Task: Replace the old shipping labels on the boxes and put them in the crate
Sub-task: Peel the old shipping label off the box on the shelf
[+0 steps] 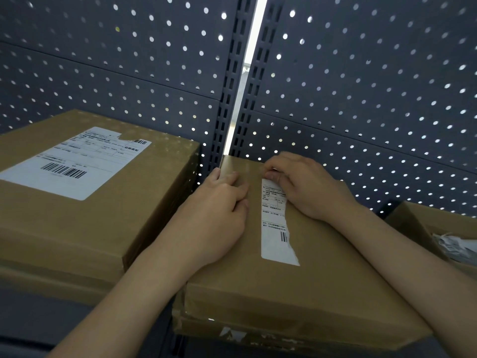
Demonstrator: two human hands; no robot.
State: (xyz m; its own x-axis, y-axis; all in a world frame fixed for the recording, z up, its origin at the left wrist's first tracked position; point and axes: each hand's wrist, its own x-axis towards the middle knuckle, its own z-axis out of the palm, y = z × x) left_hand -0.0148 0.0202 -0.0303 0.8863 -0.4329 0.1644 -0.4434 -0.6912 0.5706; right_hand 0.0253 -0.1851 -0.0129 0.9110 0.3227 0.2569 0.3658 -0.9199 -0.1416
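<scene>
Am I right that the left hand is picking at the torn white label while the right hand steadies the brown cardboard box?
Not quite: the head view shows the right hand picking at the torn white label, while the left hand steadies the brown cardboard box.

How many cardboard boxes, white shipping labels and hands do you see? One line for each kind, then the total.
Cardboard boxes: 3 (left, middle, right, partly out of view)
White shipping labels: 2 (whole, torn strip)
Hands: 2 (left hand, right hand)
Total: 7

Left hand (219, 202) flat on box (296, 293); right hand (307, 187) pinches torn label (275, 223) top edge. Second box (85, 202) left.
</scene>
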